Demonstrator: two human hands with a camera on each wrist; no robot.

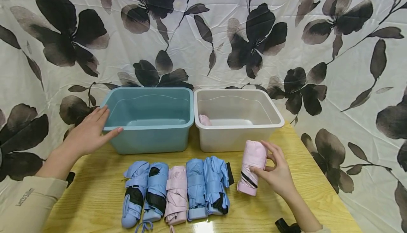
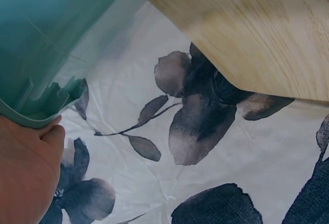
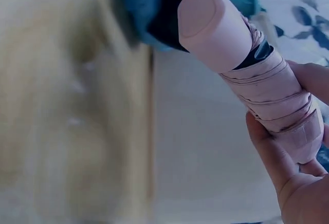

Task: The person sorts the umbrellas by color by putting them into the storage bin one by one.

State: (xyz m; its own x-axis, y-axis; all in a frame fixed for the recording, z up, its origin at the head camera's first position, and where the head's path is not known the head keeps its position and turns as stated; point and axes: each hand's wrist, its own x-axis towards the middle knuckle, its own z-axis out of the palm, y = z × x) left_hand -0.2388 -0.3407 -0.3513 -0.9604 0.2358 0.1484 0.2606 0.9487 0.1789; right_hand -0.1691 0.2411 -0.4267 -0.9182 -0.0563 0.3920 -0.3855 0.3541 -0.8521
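Observation:
My right hand grips a folded pink umbrella with a black stripe near its lower end. It is held tilted in front of the white bin. In the right wrist view the umbrella's pink end cap points away from the fingers. My left hand rests at the left front corner of the blue-green bin, fingers extended along its side and thumb by the front rim. Several folded blue umbrellas and one pink umbrella lie in a row on the table.
Inside the white bin, a pink bundle shows at the left, partly hidden by the front wall. Both bins stand side by side at the back of the wooden table, against a floral cloth. A black object sits by the right forearm.

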